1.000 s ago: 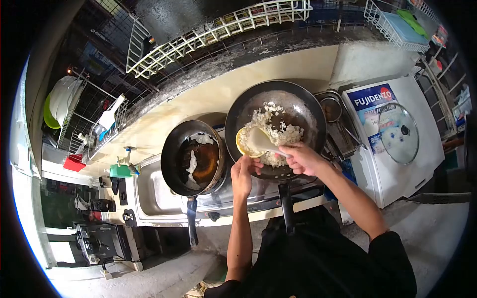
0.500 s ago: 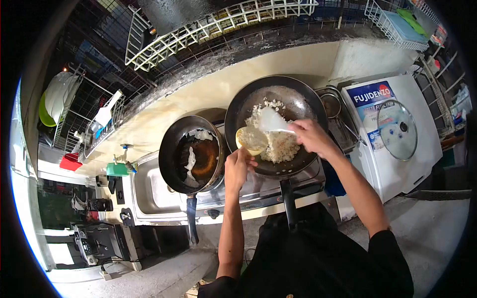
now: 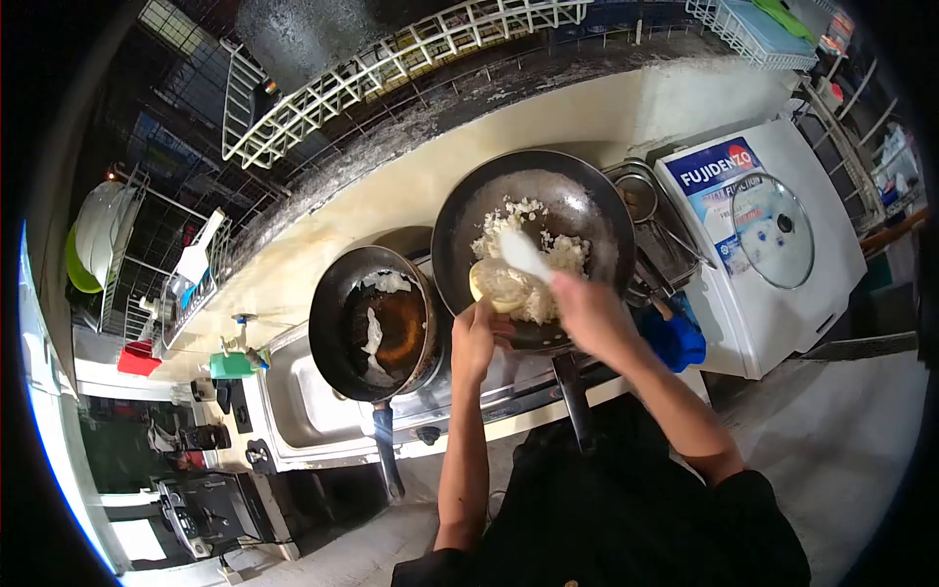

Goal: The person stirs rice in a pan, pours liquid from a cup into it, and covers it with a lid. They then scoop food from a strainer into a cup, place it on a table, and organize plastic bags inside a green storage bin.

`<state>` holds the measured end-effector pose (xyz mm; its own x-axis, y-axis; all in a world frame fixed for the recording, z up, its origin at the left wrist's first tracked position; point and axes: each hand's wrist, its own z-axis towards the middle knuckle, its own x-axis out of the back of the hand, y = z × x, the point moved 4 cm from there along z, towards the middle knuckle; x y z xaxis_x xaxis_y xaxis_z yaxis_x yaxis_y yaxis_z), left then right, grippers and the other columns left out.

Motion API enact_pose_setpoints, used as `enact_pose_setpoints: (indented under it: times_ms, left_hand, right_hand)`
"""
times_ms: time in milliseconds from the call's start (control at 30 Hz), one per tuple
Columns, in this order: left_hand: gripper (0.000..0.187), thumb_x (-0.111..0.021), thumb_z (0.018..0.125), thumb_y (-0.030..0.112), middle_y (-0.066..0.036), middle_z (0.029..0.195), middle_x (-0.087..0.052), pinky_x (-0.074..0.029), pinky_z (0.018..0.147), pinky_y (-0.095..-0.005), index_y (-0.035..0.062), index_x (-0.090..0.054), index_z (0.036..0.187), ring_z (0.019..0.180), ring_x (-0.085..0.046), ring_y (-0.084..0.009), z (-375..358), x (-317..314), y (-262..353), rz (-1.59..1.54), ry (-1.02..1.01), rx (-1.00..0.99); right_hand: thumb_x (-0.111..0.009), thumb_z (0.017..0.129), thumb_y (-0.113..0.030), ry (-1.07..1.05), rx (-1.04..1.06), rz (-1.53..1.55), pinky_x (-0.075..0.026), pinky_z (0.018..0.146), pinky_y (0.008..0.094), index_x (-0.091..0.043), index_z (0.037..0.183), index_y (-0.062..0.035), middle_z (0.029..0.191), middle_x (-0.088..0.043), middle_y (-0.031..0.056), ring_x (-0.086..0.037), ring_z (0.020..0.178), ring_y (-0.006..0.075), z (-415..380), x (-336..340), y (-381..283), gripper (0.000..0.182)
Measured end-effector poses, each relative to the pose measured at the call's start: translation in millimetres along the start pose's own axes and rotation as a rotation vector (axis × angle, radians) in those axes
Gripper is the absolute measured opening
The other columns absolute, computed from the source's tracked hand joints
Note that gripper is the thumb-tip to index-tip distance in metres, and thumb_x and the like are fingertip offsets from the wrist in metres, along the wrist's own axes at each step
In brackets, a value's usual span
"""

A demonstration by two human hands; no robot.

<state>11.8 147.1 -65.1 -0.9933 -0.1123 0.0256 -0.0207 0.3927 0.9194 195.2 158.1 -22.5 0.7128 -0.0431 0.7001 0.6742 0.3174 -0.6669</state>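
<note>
wok (image 3: pixel 597 191): white rice (image 3: pixel 567 256) | hands: left (image 3: pixel 477 338) grips yellow bowl (image 3: pixel 477 284), right (image 3: pixel 590 315) white paddle (image 3: pixel 525 255)

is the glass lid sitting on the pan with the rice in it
No, the glass lid lies on the white appliance, and the pan holding the rice is uncovered.

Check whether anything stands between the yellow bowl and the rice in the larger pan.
Only the white paddle, in the right hand, slants across the far side of the yellow bowl; its height is unclear. Nothing else visible stands between the bowl, in the left hand, and the rice.
</note>
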Motion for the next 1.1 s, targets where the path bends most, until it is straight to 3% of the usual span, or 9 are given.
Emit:
enact_pose_setpoints:
  times_ms: [67,100,133,200,400,767,867,1033,1100]
  left_hand:
    - [0.045,-0.039,0.095,0.031,-0.013,0.071,-0.06,-0.046,0.046,-0.0292,-0.0085,-0.058,0.088,0.06,-0.059,-0.0182,-8.1,2.6,-2.8,-0.126,0.03,-0.054]
    - [0.045,-0.039,0.096,0.032,-0.013,0.069,-0.059,-0.045,0.046,-0.0282,-0.008,-0.058,0.087,0.059,-0.058,-0.0176,-10.8,4.6,-4.5,-0.201,0.03,-0.087]
    - [0.046,-0.039,0.096,0.033,-0.013,0.067,-0.059,-0.043,0.046,-0.0272,-0.0075,-0.058,0.087,0.057,-0.057,-0.0171,-12.1,4.8,-4.7,-0.277,0.029,-0.122]
    - [0.046,-0.039,0.096,0.034,-0.012,0.067,-0.059,-0.041,0.046,-0.0255,-0.0064,-0.058,0.085,0.054,-0.055,-0.0153,-12.4,3.7,-6.6,-0.307,0.03,-0.133]
    - [0.049,-0.038,0.096,0.035,-0.01,0.063,-0.059,-0.041,0.047,-0.0241,-0.0067,-0.059,0.082,0.05,-0.052,-0.0126,-8.4,4.6,-3.9,-0.116,-0.041,-0.204]
    - [0.048,-0.037,0.097,0.033,-0.01,0.065,-0.059,-0.041,0.05,-0.0238,-0.0073,-0.059,0.083,0.051,-0.05,-0.0111,-6.8,1.5,12.9,-0.115,-0.099,-0.233]
    - [0.048,-0.037,0.098,0.033,-0.01,0.066,-0.059,-0.04,0.05,-0.0237,-0.0071,-0.059,0.083,0.052,-0.05,-0.0111,-2.3,-0.5,10.3,-0.091,-0.104,-0.235]
    - [0.047,-0.038,0.098,0.032,-0.011,0.068,-0.059,-0.041,0.05,-0.0235,-0.0068,-0.059,0.083,0.054,-0.051,-0.0115,-4.1,-1.8,7.9,-0.178,-0.073,-0.198]
    - [0.047,-0.037,0.097,0.035,-0.013,0.074,-0.061,-0.041,0.05,-0.0244,-0.005,-0.059,0.085,0.058,-0.055,-0.0127,-2.3,-1.6,8.9,-0.206,-0.095,-0.228]
  right_hand:
    - [-0.047,0.093,-0.023,-0.169,-0.73,1.049,-0.028,0.034,0.024,-0.06,0.103,-0.0014,0.048,-0.038,-0.0053,-0.035,0.035,0.0074,-1.5,20.6,28.2,0.027]
    - [-0.047,0.095,-0.03,-0.213,-0.743,1.278,-0.016,0.037,0.0182,-0.06,0.103,-0.0031,0.052,-0.023,-0.0104,-0.018,0.039,0.0011,-3.5,25.0,30.4,0.032]
    - [-0.046,0.095,-0.032,-0.321,-0.801,1.354,-0.015,0.036,0.0202,-0.06,0.103,-0.0033,0.051,-0.024,-0.0094,-0.02,0.038,0.0019,-6.9,20.8,37.3,0.033]
    - [-0.047,0.094,-0.032,-0.466,-0.886,1.386,-0.014,0.035,0.0208,-0.06,0.103,-0.0028,0.051,-0.023,-0.0095,-0.019,0.038,0.0023,-11.9,6.8,35.4,0.033]
    - [-0.054,0.091,-0.032,-0.508,-0.928,1.289,-0.014,0.035,0.0198,-0.061,0.098,-0.0037,0.052,-0.027,-0.0089,-0.019,0.04,0.0015,-14.1,-14.0,18.0,0.031]
    - [-0.05,0.092,-0.032,-0.581,-0.787,1.247,-0.014,0.035,0.0206,-0.061,0.091,-0.0041,0.051,-0.026,-0.0104,-0.018,0.038,0.0018,28.7,14.5,22.3,0.029]
    - [-0.053,0.092,-0.031,-0.591,-0.743,1.051,-0.013,0.035,0.0204,-0.06,0.087,-0.0042,0.052,-0.027,-0.0089,-0.018,0.038,0.0014,24.3,-3.9,17.6,0.028]
    - [-0.054,0.091,-0.032,-0.609,-0.724,1.103,-0.014,0.035,0.0189,-0.061,0.092,-0.0026,0.055,-0.032,-0.008,-0.022,0.041,0.0004,38.0,29.0,18.8,0.03]
    - [-0.054,0.091,-0.032,-0.634,-0.721,0.979,-0.015,0.034,0.0188,-0.061,0.091,-0.0025,0.055,-0.032,-0.008,-0.022,0.041,0.0005,30.3,30.4,19.7,0.031]
